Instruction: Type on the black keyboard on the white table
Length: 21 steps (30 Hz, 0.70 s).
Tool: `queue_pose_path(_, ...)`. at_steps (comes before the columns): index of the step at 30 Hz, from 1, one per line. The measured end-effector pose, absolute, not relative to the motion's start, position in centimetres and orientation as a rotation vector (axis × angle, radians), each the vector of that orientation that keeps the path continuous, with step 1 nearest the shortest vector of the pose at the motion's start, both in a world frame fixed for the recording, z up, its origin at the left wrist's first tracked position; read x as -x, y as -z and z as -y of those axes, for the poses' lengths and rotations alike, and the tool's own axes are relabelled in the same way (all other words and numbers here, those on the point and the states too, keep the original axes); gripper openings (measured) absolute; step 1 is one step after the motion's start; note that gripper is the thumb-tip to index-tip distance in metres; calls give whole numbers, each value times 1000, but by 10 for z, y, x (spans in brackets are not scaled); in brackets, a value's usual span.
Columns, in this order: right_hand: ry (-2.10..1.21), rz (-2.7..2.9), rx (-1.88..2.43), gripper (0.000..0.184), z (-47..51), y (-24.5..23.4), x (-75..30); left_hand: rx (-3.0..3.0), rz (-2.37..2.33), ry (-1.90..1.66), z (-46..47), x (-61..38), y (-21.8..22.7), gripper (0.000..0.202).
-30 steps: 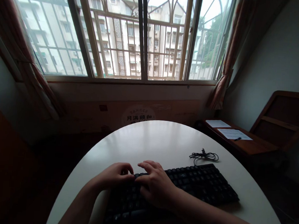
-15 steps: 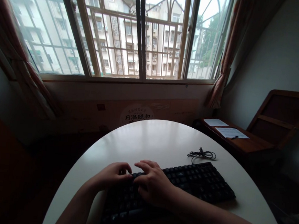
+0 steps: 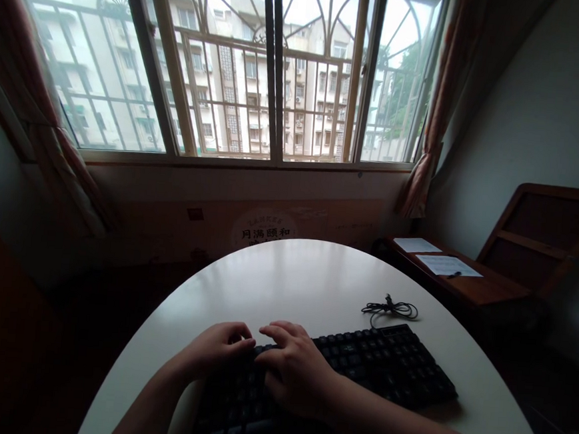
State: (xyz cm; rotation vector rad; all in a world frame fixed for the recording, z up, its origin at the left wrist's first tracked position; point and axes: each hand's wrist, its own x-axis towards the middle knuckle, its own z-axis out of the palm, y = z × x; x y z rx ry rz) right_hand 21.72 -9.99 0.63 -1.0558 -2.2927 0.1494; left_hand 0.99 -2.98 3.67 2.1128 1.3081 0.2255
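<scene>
A black keyboard (image 3: 382,368) lies across the near part of a round white table (image 3: 309,285). My left hand (image 3: 216,350) rests on the keyboard's left end with its fingers curled down onto the keys. My right hand (image 3: 295,371) lies just beside it, fingers bent and spread over the keys, nothing held. The two hands almost touch at the fingertips. The keyboard's coiled black cable (image 3: 390,309) sits on the table just behind its right end.
A low wooden side table (image 3: 469,285) with two sheets of paper (image 3: 446,265) and a pen stands to the right, next to a wooden chair frame (image 3: 543,237). A barred window (image 3: 261,68) with curtains fills the wall ahead.
Both hands stay on the keyboard's left end with small finger movements. The view has tilted up slightly, so table and hands sit lower in the picture.
</scene>
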Motion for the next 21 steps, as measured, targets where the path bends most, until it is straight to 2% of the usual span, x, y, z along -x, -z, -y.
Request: queue_pose_path(21,-153,2278,1048,29,99,-3,-216,-2153,-1312,-230,28,-9,-34,47)
